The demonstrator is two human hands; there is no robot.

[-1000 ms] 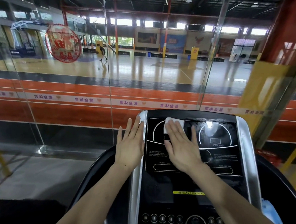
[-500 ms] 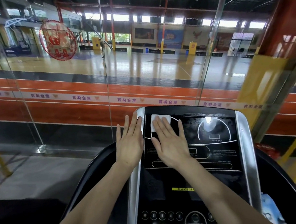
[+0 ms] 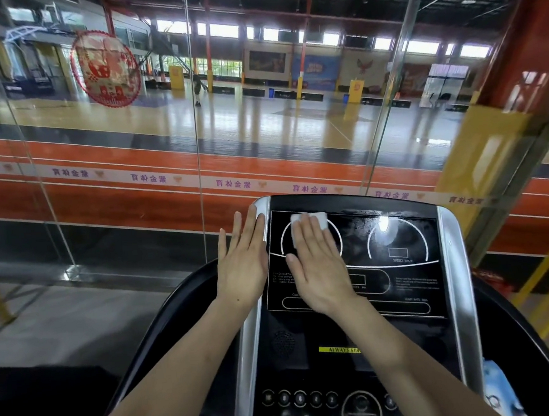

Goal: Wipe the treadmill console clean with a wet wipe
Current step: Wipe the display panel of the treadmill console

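A: Starting at the left, what do we have?

B: Our left hand (image 3: 243, 262) lies flat, fingers straight and together, on the console's (image 3: 360, 341) left edge. The fingertips reach the brushed silver trim (image 3: 248, 333), a smooth metallic strip running down that side. The hand holds nothing.

A: And beside it?

B: Our right hand (image 3: 319, 269) is just next to it, also flat, palm down on the glossy black display panel (image 3: 402, 283). Its straight fingers press the wipe (image 3: 319, 219) against the panel near the upper left corner. Nothing is curled around the wipe; we pin it with flat fingers.

A: How does the wipe look?

B: White, soft, folded into a small rectangle. Only its far edge and right corner show beyond our fingertips, lying on the left white arc printed on the panel.

A: Moving right?

B: The panel is slick and reflective, with thin white curved lines and small print. The right dial (image 3: 397, 244) looks streaked and beaded with moisture, and a bright spot of light glints on it. A second silver trim (image 3: 461, 292) borders the right edge.

A: Lower down?

B: A narrow yellow label (image 3: 340, 349), then round dark buttons (image 3: 299, 397) along the bottom edge. At the lower right corner a pale blue crinkled packet (image 3: 498, 387) sits on the curved black housing.
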